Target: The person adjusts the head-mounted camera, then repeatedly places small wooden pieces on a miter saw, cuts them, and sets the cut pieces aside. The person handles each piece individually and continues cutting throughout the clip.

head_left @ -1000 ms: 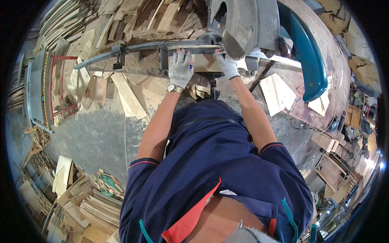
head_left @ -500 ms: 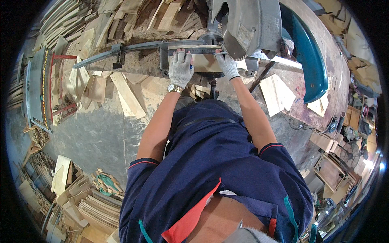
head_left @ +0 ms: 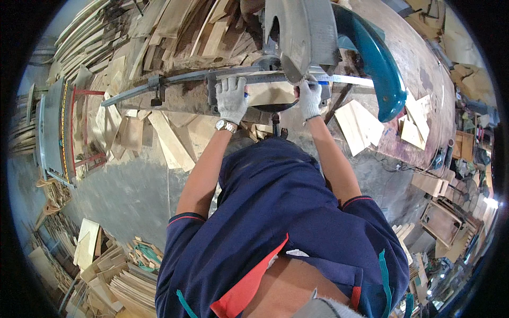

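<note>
The navy shirt (head_left: 270, 191) is filling the near view, and a wristwatch (head_left: 225, 125) is circling the left wrist. The gloved left hand (head_left: 231, 100) is resting at the left end of a pale wooden board (head_left: 271, 93), its fingers extending forward; whether they are gripping, I cannot tell. The gloved right hand (head_left: 310, 99) is bending its partly hidden fingers near the saw blade (head_left: 291, 75), their hold unclear. The board is lying between both hands. Farther off, wood offcuts (head_left: 216, 34) are piling up
</note>
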The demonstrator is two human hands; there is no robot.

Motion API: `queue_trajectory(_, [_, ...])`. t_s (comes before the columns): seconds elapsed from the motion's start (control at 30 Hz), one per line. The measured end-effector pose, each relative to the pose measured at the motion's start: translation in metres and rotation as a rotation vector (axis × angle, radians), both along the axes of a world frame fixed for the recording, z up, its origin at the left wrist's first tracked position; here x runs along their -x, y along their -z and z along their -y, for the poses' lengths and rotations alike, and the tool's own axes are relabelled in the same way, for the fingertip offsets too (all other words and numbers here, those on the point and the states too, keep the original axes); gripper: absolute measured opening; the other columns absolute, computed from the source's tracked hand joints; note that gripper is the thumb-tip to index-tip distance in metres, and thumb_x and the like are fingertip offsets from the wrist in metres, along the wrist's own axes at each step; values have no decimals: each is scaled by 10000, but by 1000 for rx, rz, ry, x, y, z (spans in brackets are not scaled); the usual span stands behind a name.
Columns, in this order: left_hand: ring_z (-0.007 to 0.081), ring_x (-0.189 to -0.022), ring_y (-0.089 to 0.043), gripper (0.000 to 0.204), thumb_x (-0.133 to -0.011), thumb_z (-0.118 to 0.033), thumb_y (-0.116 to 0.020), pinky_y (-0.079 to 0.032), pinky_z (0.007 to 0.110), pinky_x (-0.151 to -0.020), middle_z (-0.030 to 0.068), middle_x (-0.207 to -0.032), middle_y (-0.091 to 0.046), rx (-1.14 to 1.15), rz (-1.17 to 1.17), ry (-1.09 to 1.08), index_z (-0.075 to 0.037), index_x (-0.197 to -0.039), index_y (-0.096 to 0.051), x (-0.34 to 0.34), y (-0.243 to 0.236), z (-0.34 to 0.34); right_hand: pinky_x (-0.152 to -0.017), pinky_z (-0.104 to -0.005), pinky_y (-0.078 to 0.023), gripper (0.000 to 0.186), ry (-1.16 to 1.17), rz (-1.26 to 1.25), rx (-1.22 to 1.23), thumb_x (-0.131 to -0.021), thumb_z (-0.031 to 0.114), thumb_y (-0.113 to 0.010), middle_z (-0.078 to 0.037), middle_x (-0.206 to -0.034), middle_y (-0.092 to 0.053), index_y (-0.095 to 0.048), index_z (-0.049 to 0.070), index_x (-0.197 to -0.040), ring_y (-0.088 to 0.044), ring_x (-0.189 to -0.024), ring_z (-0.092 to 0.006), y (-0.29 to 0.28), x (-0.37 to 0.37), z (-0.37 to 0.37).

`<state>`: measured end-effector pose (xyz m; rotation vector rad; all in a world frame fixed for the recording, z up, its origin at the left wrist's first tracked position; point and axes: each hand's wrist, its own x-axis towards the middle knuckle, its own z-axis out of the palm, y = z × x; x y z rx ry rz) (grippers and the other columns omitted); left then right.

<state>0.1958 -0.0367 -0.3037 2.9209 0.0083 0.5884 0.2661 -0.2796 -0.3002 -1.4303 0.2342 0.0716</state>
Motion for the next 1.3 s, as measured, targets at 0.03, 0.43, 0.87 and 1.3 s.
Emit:
queue_trajectory(0.03, [341,-1083,-587,306,-911,-313,-688,-453,543,-937,126,-1140,-627,-14,5,0,-134,-1159,-676,-1,0,-3,-416,-267,-383,131,25,-4,-4,-970,107,-659,-32,-634,-608,-621,48,-859,-518,-453,-108,-8,7,6])
queue_trajectory(0.43, [385,-1232,-588,447,-1025,-462,-530,-389,560,-1087,204,-1262,-663,-251,-214,57,-71,-1222,-619,11,-24,-5,-398,-280,-414,261,295,-162,74,-1102,273,-519,-99,-753,-727,-622,60,-1213,-578,-462,-131,-45,81,71])
queue_trajectory(0.87, [163,-1022,-600,406,-1106,-353,-524,-487,312,-915,96,-1146,-663,1099,-1013,357,-7,-1301,-607,70,-84,116,-790,-352,-581,365,-73,-486,-1,-1012,296,-667,-93,-941,-757,-689,-65,-1060,-720,-831,-217,-25,137,81])
queue_trajectory(1.3, [110,-744,-519,338,-1097,-331,-557,-460,297,-703,1,-835,-577,1217,-883,278,-11,-1104,-667,72,-96,138,-648,-300,-563,351,584,2,1060,-928,245,-660,-121,-871,-708,-651,-32,-1144,-708,-740,-230,-67,-39,338])
